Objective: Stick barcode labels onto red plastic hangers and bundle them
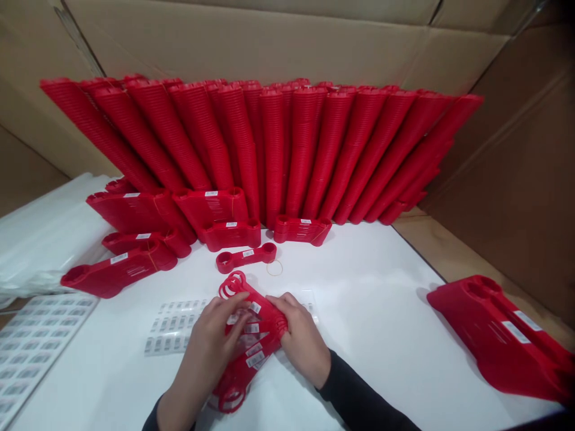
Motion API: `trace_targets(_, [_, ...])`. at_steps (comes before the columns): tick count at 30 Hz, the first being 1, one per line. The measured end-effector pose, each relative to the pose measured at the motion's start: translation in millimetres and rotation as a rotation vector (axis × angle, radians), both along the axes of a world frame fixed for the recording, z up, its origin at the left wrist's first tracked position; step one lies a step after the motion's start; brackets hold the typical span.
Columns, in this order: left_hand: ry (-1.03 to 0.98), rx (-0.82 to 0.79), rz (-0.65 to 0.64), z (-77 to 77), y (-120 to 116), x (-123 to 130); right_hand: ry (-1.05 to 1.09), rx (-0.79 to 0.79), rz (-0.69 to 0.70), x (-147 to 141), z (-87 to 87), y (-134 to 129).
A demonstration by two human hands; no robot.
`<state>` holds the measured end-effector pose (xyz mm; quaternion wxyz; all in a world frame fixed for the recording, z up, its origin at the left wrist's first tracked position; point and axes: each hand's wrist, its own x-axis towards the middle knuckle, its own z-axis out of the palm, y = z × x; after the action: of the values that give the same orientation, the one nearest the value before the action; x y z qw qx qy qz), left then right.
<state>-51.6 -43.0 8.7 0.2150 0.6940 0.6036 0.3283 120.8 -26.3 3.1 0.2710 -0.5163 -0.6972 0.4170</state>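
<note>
My right hand (300,335) is wrapped round one end of several flat red plastic links (265,308), fanned out like cards, with rings at their far ends. White barcode labels (255,359) show on their middles. My left hand (218,335) is over the fan, thumb and forefinger drawn together beside the label on the upper link. What is between those fingertips, if anything, is too small to tell. Under my hands lies a clear-backed sheet of barcode labels (173,326), partly covered.
Tall stacks of red links (274,155) lean at the back against cardboard. Labelled bundles (121,269) stand at left and more bundles (498,335) at right. A short link stack (247,256) and a rubber band (274,268) lie ahead. Label sheets (40,341) and plastic bags (54,227) are far left.
</note>
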Motion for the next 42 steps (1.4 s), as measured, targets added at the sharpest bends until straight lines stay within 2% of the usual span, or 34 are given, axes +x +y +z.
trace_targets(4, [0.176, 0.202, -0.061, -5.6, 3, 3, 0.019, -0.007, 0.013, -2, 2.4, -4])
trace_targets(8, [0.259, 0.245, -0.019, -6.9, 5, 6, 0.060, -0.003, 0.025, -2, 5.7, -7])
trace_targets(12, [0.237, 0.299, 0.080, -6.2, 6, 1, 0.089, -0.013, 0.044, -2, 9.7, -7])
trace_targets(15, [0.152, 0.255, 0.222, -3.0, 8, -6, 0.116, -0.013, 0.050, -2, 13.0, -7])
trace_targets(18, [-0.003, 0.181, 0.277, 2.9, 8, -11, 0.143, -0.005, 0.054, 0, 14.1, -5])
trace_targets(24, [-0.325, 0.147, 0.261, 9.9, 3, -13, 0.189, 0.017, -0.003, 8, 8.5, 2])
trace_targets(28, [-0.459, -0.012, 0.102, 6.6, 1, -12, 0.219, 0.050, -0.065, 13, 5.8, 8])
trace_targets(32, [-0.356, -0.149, -0.114, 8.8, -2, -17, 0.244, 0.057, -0.070, 17, 5.6, 11])
trace_targets(34, [-0.341, -0.173, -0.171, 13.1, -1, -27, 0.247, 0.057, -0.057, 18, 5.8, 11])
trace_targets(36, [-0.379, -0.121, -0.105, 16.2, 3, -39, 0.243, 0.052, -0.033, 18, 5.9, 11])
trace_targets(38, [-0.299, -0.061, 0.059, 15.0, 7, -51, 0.225, 0.040, -0.001, 17, 5.6, 11])
trace_targets(40, [-0.044, -0.079, 0.188, 8.2, 11, -60, 0.199, 0.030, 0.033, 14, 4.6, 9])
trace_targets(42, [0.187, -0.131, 0.212, -2.3, 14, -65, 0.175, 0.023, 0.055, 12, 2.8, 8])
